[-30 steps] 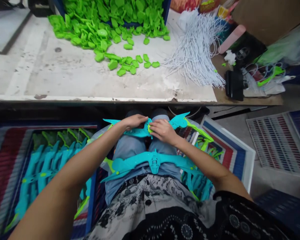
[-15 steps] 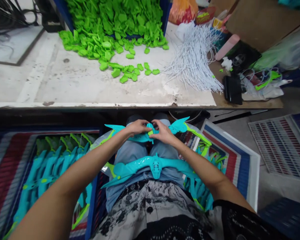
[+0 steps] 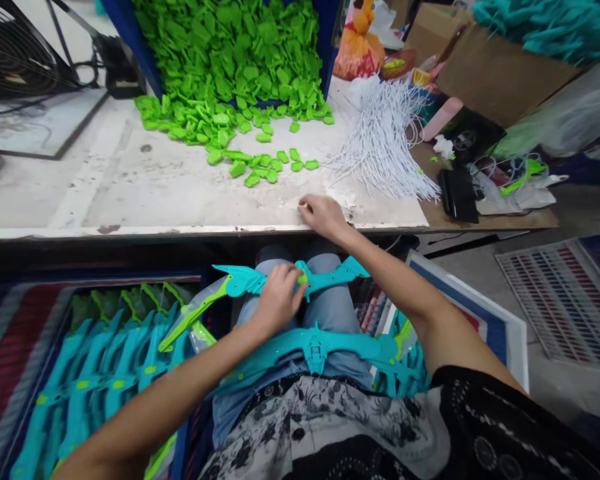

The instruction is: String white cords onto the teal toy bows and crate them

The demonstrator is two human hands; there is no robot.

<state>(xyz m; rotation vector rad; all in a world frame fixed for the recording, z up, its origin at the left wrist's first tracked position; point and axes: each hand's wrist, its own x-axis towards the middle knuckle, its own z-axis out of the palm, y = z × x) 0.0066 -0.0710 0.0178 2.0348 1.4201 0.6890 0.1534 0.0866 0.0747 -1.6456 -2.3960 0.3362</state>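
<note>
The far frame (image 3: 325, 281) lies across the knees, its hub at the dial's centre. It should handle as light, stiff plastic, a little slippery where it shines; the thin wing tips and the clear film (image 3: 209, 293) at 8 o'clock look the easiest parts to bend or snag. The best hold is probably at the thick hub, with the legs bearing the arms.

It is glossy teal, winged on either side, with a lime strut (image 3: 193, 325) slanting down towards 8 o'clock and a small green piece (image 3: 303, 277) at the hub.

The left hand (image 3: 279, 297) is closed on the frame just left of the hub, fingers bent, tips by the green piece. The right hand (image 3: 323, 215) is between 12 and 1 o'clock, at the table's (image 3: 180, 207) front edge, fingers curled nearly closed; whether it pinches anything small I cannot tell.

At 6 o'clock the near frame (image 3: 316, 352) spans the lap; at 11, a heap of green pieces (image 3: 230, 60); at 1, white ties (image 3: 383, 150)
</note>
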